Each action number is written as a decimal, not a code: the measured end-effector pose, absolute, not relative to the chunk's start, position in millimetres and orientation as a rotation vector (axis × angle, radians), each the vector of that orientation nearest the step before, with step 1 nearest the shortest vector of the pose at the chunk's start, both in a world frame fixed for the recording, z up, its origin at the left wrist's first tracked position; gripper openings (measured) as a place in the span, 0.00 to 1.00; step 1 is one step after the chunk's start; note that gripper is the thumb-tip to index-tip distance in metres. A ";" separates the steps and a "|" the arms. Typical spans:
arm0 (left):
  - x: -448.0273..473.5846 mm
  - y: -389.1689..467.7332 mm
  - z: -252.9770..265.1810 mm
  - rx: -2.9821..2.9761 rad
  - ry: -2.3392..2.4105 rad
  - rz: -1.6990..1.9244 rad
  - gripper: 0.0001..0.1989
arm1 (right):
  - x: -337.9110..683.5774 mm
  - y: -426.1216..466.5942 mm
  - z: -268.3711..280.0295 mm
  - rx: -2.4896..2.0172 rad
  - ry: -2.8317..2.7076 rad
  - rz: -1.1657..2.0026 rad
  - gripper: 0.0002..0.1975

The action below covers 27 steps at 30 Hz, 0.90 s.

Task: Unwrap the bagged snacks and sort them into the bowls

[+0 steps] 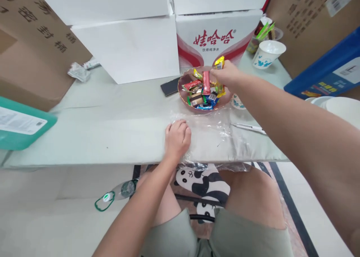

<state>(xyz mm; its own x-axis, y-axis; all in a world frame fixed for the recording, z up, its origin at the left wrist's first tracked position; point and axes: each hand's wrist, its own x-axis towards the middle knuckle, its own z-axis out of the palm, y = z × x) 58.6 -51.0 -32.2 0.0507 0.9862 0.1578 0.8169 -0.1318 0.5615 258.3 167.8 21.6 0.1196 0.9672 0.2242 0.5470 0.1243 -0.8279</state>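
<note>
A pinkish see-through bowl with a gold rim holds several wrapped snacks, among them a red packet and a blue one. At the bowl's far right rim, my right hand is closed on a yellow-wrapped candy, which sticks up above the fingers. My left hand lies on the table in front of the bowl, fingers curled together over clear plastic film. The film spreads across the tabletop and hangs over the front edge. What the left fingertips grip underneath is hidden.
A dark phone lies left of the bowl. To the right are a white pen and a paper cup. White cartons stand behind; a green container is at left. Below is a plastic bottle.
</note>
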 end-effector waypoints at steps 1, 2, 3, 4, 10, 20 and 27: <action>58.5 -50.9 -32.3 2.018 1.822 0.738 0.16 | 257.9 167.9 26.1 -1.625 -1.524 0.640 0.13; 58.4 -50.8 -32.4 2.020 1.825 0.736 0.16 | 257.0 166.0 32.3 -1.707 -1.516 0.652 0.13; 58.6 -50.7 -32.5 2.021 1.828 0.733 0.16 | 256.0 161.5 39.8 -1.765 -1.518 0.647 0.13; 59.0 -50.7 -32.6 2.023 1.832 0.724 0.16 | 255.3 153.4 47.5 -1.783 -1.527 0.630 0.12; 63.9 -50.6 -37.1 2.121 1.917 0.596 0.14 | 273.7 21.5 45.4 -1.508 -1.837 0.337 0.28; 72.0 -54.3 -34.7 2.301 1.923 0.504 0.31 | 289.4 -78.8 -45.5 -1.444 -0.912 1.155 0.45; 72.5 -59.7 -35.1 2.370 1.986 0.504 0.32 | 308.0 -70.0 -52.4 -1.248 -0.714 0.954 0.26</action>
